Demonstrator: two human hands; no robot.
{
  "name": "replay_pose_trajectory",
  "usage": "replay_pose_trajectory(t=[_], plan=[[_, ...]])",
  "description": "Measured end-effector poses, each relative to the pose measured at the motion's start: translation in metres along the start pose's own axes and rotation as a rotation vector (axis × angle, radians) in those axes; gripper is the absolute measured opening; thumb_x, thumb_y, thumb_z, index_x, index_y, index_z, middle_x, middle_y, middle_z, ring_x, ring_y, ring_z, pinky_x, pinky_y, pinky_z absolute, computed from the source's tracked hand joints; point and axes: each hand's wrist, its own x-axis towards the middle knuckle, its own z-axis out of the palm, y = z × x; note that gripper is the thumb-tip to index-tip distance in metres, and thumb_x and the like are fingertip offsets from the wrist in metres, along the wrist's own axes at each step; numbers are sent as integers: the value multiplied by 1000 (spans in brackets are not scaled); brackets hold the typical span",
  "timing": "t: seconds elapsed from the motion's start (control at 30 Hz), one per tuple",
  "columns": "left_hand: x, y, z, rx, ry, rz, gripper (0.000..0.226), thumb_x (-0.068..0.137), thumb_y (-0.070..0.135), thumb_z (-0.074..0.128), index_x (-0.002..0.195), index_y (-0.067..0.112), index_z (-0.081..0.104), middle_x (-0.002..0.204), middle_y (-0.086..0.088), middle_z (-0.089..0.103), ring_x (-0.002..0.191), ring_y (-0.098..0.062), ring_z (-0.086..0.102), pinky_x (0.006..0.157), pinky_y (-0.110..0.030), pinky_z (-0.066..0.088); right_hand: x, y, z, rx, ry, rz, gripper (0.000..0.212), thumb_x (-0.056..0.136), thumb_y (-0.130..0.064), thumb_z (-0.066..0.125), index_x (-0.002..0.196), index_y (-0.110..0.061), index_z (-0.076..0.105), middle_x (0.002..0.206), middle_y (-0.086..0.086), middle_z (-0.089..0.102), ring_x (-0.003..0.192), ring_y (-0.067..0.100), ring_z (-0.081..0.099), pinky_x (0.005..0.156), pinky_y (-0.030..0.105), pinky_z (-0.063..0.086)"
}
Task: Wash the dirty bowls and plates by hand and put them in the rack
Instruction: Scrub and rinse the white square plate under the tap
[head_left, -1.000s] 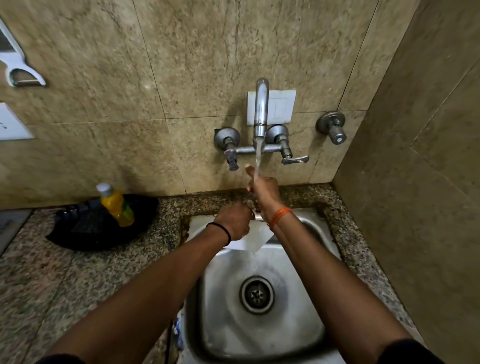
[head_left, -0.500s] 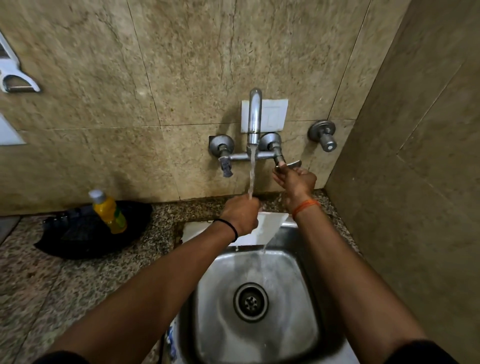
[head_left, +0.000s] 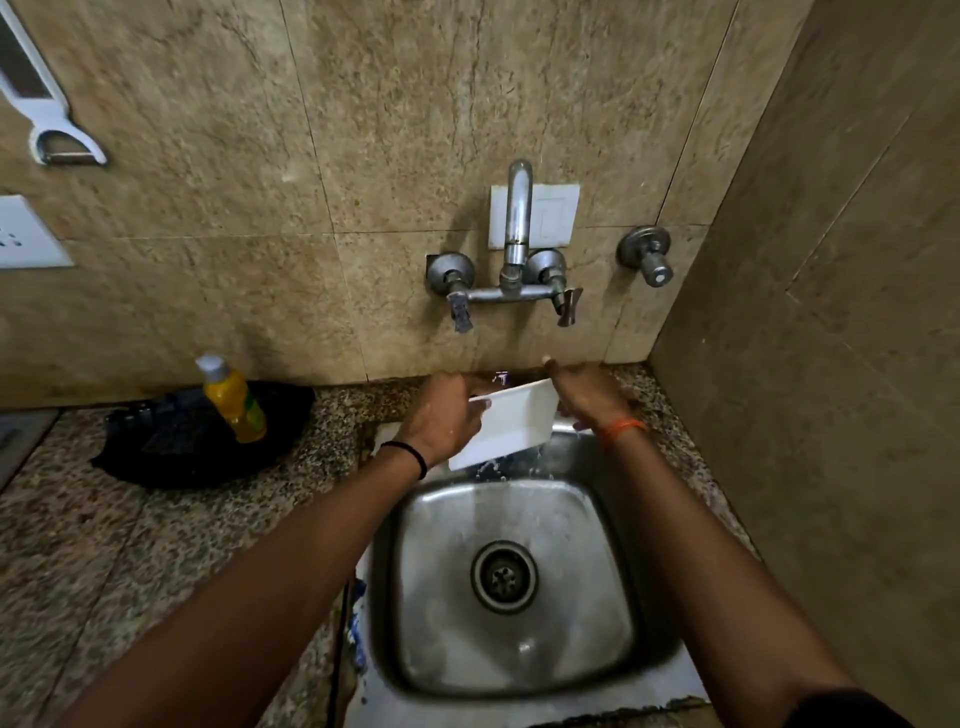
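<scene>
The left hand (head_left: 444, 415) grips the left end of a white rectangular plate (head_left: 511, 423), fingers curled over its upper edge, with a black band round the wrist. The right hand (head_left: 584, 397) holds the plate's right end, fingers wrapped round it, and an orange thread sits on that wrist. The plate is held tilted over the back edge of the steel sink (head_left: 519, 587), its lower long edge towards the basin, with drops of water falling from it. The basin below is wet, and a round drain (head_left: 504, 576) sits in its middle. Above the hands, the tap (head_left: 514, 244) is fixed to the tiled wall, its two handles turned downward, and a separate valve (head_left: 648, 258) is mounted to its right. On the speckled stone counter (head_left: 78, 545) left of the sink lies a black rack (head_left: 202, 441), and a yellow bottle (head_left: 234, 397) with a pale cap stands in it. A white socket plate (head_left: 26, 236) and a white holder (head_left: 47, 104) hang on the wall at far left
</scene>
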Motion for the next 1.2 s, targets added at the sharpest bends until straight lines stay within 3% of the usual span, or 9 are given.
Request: replay_pose_trajectory(t=[0.13, 0.27, 0.37, 0.5, 0.63, 0.8, 0.93, 1.07, 1.2], plan=[[-34, -22, -12, -31, 35, 158, 27, 90, 16, 57, 109, 26, 72, 106, 5, 74, 87, -7, 70, 79, -23, 55, -24, 19, 15, 445, -317, 163, 42, 91, -55, 51, 103, -17, 64, 112, 16, 65, 91, 31, 65, 83, 42, 55], [-66, -43, -33, 14, 137, 242, 32, 90, 12, 49, 113, 19, 71, 113, -1, 71, 98, -14, 69, 93, -18, 47, -46, 15, 31, 462, -416, 19, 41, 93, -51, 50, 118, -22, 65, 118, 13, 66, 107, 29, 66, 92, 39, 53], [-89, -65, -55, -65, 276, 148, 37, 91, 18, 42, 115, 20, 70, 118, 0, 69, 110, -10, 63, 101, -16, 41, -67, -3, 51, 501, -388, -238, 27, 94, -37, 55, 115, -22, 66, 126, 8, 64, 116, 17, 61, 98, 31, 48], [-128, -115, -93, -45, 444, -39, 33, 93, 20, 47, 121, 20, 66, 127, 0, 64, 120, -11, 56, 104, -25, 41, -79, -39, 95, 330, -323, -638, 44, 83, -10, 73, 126, -11, 63, 127, -1, 65, 117, 6, 61, 102, 24, 46], [-177, -148, -141, 43, 554, -147, 38, 93, 31, 43, 121, 16, 65, 123, -3, 66, 111, -19, 62, 93, -30, 48, -97, -103, 148, 253, -196, -865, 20, 83, -17, 73, 103, -21, 72, 104, -5, 71, 99, 7, 67, 89, 30, 53], [-244, -193, -209, 171, 677, -362, 36, 96, 38, 44, 117, 21, 68, 116, 0, 70, 101, -19, 66, 80, -29, 50, -133, -195, 221, 218, -164, -1107, 18, 82, -3, 70, 90, -19, 71, 85, -8, 65, 81, -6, 60, 76, 22, 49], [-294, -226, -268, 245, 744, -483, 28, 94, 39, 55, 110, 23, 71, 108, 1, 71, 98, -16, 65, 77, -26, 45, -168, -268, 274, 169, -63, -1270, 12, 85, -5, 65, 89, -15, 71, 84, -1, 64, 80, 15, 61, 71, 28, 47], [-341, -271, -337, 407, 654, -492, 53, 87, 56, 53, 120, 17, 65, 120, 0, 67, 111, -17, 60, 91, -28, 46, -200, -344, 320, 212, -20, -1393, 11, 87, -6, 62, 90, -14, 69, 87, 1, 63, 81, 14, 59, 68, 24, 43], [-374, -321, -388, 659, 580, -669, 55, 91, 42, 56, 137, 11, 50, 140, -7, 52, 133, -25, 44, 111, -41, 32, -219, -410, 355, 299, 103, -1465, 15, 83, -2, 65, 89, -14, 69, 86, 0, 64, 79, 7, 55, 66, 13, 34]])
